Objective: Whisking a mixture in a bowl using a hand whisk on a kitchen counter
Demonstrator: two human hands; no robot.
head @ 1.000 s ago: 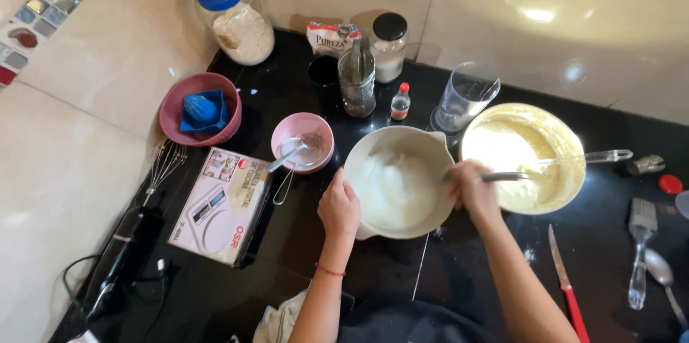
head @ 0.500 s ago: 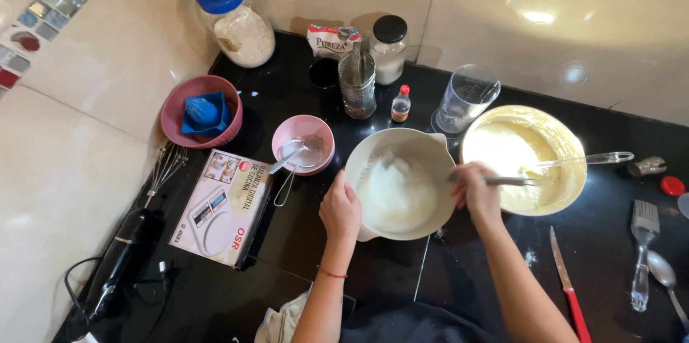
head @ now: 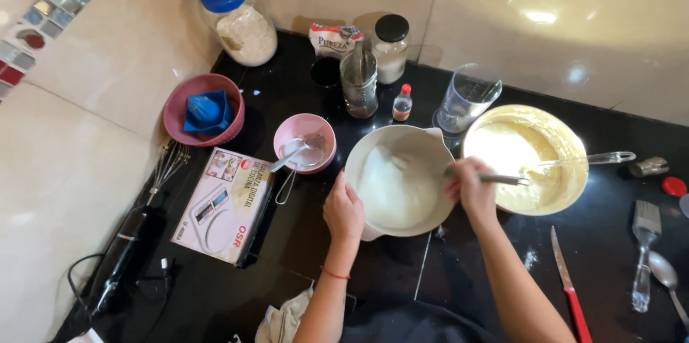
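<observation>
Near the table's left edge, a blue squeezer is held in a dark pink bowl. At the middle, the white bowl of pale batter is gripped by the left hand. The right hand is closed on a utensil reaching into the yellow bowl of cream; its tip is hidden.

From my feed I see two bare forearms with no sleeves on them; the left hand has a thin red string bracelet at the wrist, the right hand wears nothing, and I make out no rings or watch
</observation>
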